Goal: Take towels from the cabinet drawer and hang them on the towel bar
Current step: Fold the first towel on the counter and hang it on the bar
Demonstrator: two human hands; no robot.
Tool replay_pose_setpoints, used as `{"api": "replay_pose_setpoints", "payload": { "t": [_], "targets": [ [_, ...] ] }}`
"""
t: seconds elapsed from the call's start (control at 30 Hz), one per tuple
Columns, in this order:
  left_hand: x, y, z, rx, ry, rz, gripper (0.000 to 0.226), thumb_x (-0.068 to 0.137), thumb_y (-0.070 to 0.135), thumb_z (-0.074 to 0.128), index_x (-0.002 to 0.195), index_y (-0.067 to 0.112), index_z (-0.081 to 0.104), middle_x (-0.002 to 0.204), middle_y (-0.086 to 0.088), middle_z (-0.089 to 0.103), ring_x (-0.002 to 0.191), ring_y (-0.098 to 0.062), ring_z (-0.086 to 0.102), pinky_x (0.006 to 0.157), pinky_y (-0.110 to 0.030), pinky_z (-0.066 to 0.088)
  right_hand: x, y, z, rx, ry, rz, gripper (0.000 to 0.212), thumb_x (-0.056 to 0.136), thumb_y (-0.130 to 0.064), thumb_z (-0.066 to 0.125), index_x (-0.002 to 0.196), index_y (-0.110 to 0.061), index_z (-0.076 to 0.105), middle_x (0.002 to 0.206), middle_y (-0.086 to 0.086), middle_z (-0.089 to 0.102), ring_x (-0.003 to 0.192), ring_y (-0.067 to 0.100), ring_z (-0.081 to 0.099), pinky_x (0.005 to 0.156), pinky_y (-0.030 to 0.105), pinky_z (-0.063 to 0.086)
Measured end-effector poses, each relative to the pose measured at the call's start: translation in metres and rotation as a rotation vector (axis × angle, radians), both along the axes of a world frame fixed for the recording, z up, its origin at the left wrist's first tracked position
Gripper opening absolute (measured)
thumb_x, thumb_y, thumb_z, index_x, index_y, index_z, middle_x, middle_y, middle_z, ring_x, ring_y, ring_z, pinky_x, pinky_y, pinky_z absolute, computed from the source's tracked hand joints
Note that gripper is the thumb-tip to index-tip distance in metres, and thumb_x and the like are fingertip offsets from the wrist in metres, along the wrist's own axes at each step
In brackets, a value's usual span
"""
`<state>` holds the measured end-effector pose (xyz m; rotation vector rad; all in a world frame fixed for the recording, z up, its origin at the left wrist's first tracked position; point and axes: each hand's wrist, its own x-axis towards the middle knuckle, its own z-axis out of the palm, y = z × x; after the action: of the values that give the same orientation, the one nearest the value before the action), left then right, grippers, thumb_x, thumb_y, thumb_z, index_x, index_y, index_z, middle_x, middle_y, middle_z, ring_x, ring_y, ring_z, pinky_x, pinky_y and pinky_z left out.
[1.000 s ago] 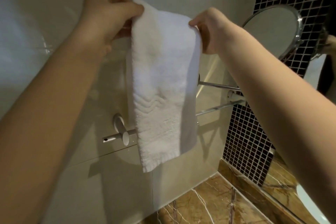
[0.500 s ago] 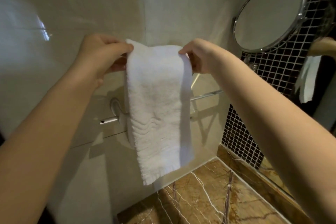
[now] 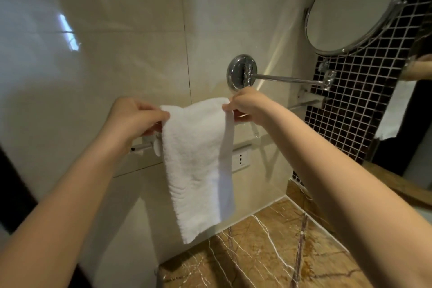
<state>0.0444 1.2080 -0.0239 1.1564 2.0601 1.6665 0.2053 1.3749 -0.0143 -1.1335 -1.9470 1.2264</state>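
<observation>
A white folded towel [image 3: 198,166] hangs down in front of the cream wall, its lower edge just above the marble counter. My left hand [image 3: 134,118] pinches its top left corner and my right hand [image 3: 245,106] pinches its top right corner. The chrome towel bar [image 3: 142,146] runs along the wall behind the towel; its left end and mount show beside the towel, and its right end [image 3: 301,105] reaches the mosaic wall. Whether the towel's top lies over the bar is hidden by the towel and my hands.
A round chrome mirror [image 3: 353,4] on a swing arm [image 3: 287,79] sticks out from the wall above right. A wall socket [image 3: 240,159] sits behind the towel's right edge. Brown marble counter [image 3: 268,248] lies below. Dark mosaic tiles [image 3: 350,110] and a mirror are at right.
Both hands have lowered the towel toward the bar, still holding its top corners. The view has tilted up, bringing the mirror's wall mount and the socket into sight.
</observation>
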Motion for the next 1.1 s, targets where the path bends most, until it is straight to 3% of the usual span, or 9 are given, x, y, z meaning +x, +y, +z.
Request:
{"api": "replay_pose_setpoints", "payload": {
  "t": [0.1, 0.23, 0.4, 0.5, 0.6, 0.67, 0.87, 1.0, 1.1],
  "targets": [
    [-0.004, 0.000, -0.010, -0.018, 0.069, 0.039, 0.013, 0.071, 0.011, 0.076, 0.063, 0.017, 0.069, 0.058, -0.001, 0.065, 0.057, -0.014, 0.059, 0.052, -0.020, 0.046, -0.004, 0.001, -0.013, -0.012, -0.013, -0.016, 0.017, 0.088, -0.004, 0.065, 0.103, 0.001, 0.059, 0.095, 0.015, 0.061, 0.080, 0.021, 0.059, 0.065, 0.025, 0.053],
    [-0.006, -0.002, -0.022, -0.070, 0.134, 0.008, 0.008, 0.061, 0.025, 0.074, 0.057, 0.018, 0.073, 0.052, -0.006, 0.066, 0.053, -0.011, 0.055, 0.047, -0.019, 0.042, -0.007, 0.002, -0.023, 0.028, -0.077, -0.036, 0.010, 0.088, -0.007, 0.066, 0.094, -0.005, 0.058, 0.092, 0.014, 0.060, 0.081, 0.022, 0.055, 0.060, 0.023, 0.045],
    [-0.011, -0.003, -0.032, -0.123, 0.226, 0.059, 0.014, 0.059, 0.030, 0.076, 0.062, 0.016, 0.073, 0.068, -0.009, 0.071, 0.077, -0.029, 0.067, 0.079, -0.040, 0.052, -0.007, 0.004, -0.031, 0.111, -0.131, -0.042, 0.011, 0.086, -0.010, 0.067, 0.093, -0.002, 0.065, 0.085, 0.013, 0.060, 0.077, 0.022, 0.054, 0.055, 0.024, 0.039],
    [-0.009, -0.002, -0.034, -0.227, 0.417, 0.174, 0.011, 0.064, 0.034, 0.073, 0.062, 0.023, 0.072, 0.066, 0.002, 0.070, 0.075, -0.024, 0.066, 0.072, -0.033, 0.050, -0.007, 0.005, -0.036, 0.173, -0.147, -0.061, 0.011, 0.082, -0.012, 0.071, 0.083, -0.002, 0.067, 0.082, 0.014, 0.064, 0.078, 0.026, 0.060, 0.062, 0.031, 0.045],
    [-0.003, -0.002, -0.035, -0.249, 0.552, 0.278, 0.010, 0.068, 0.037, 0.071, 0.066, 0.027, 0.072, 0.070, 0.006, 0.070, 0.079, -0.023, 0.064, 0.080, -0.035, 0.050, -0.007, 0.006, -0.041, 0.260, -0.189, -0.109, 0.018, 0.077, -0.019, 0.076, 0.081, -0.001, 0.071, 0.088, 0.015, 0.071, 0.088, 0.029, 0.068, 0.080, 0.040, 0.054],
    [-0.001, -0.002, -0.039, -0.209, 0.600, 0.316, 0.011, 0.069, 0.038, 0.071, 0.069, 0.028, 0.072, 0.074, 0.005, 0.071, 0.085, -0.026, 0.063, 0.083, -0.037, 0.049, -0.007, 0.007, -0.044, 0.283, -0.182, -0.133, 0.018, 0.074, -0.020, 0.078, 0.079, -0.004, 0.073, 0.088, 0.015, 0.073, 0.088, 0.029, 0.068, 0.083, 0.042, 0.056],
    [0.000, -0.003, -0.050, -0.101, 0.655, 0.336, 0.014, 0.067, 0.039, 0.074, 0.066, 0.030, 0.063, 0.074, 0.006, 0.064, 0.087, -0.029, 0.061, 0.080, -0.041, 0.049, 0.001, 0.009, -0.057, 0.207, -0.016, -0.143, 0.022, 0.069, -0.020, 0.082, 0.061, -0.017, 0.061, 0.062, -0.001, 0.063, 0.061, 0.014, 0.060, 0.067, 0.034, 0.051],
    [0.003, -0.006, -0.060, 0.043, 0.732, 0.378, 0.020, 0.068, 0.032, 0.076, 0.072, 0.026, 0.057, 0.083, 0.000, 0.061, 0.086, -0.032, 0.057, 0.070, -0.035, 0.041, 0.006, 0.006, -0.070, 0.225, 0.089, -0.154, 0.022, 0.069, -0.025, 0.082, 0.067, -0.015, 0.062, 0.067, -0.002, 0.063, 0.065, 0.014, 0.059, 0.067, 0.034, 0.050],
    [0.012, -0.016, -0.083, 0.173, 0.651, 0.416, 0.021, 0.072, 0.032, 0.069, 0.067, 0.026, 0.050, 0.070, 0.008, 0.054, 0.071, -0.021, 0.054, 0.055, -0.029, 0.033, 0.010, -0.001, -0.087, 0.181, 0.249, -0.149, 0.025, 0.070, -0.025, 0.082, 0.066, -0.011, 0.062, 0.065, -0.001, 0.062, 0.061, 0.011, 0.056, 0.061, 0.028, 0.046]
  ]
}}
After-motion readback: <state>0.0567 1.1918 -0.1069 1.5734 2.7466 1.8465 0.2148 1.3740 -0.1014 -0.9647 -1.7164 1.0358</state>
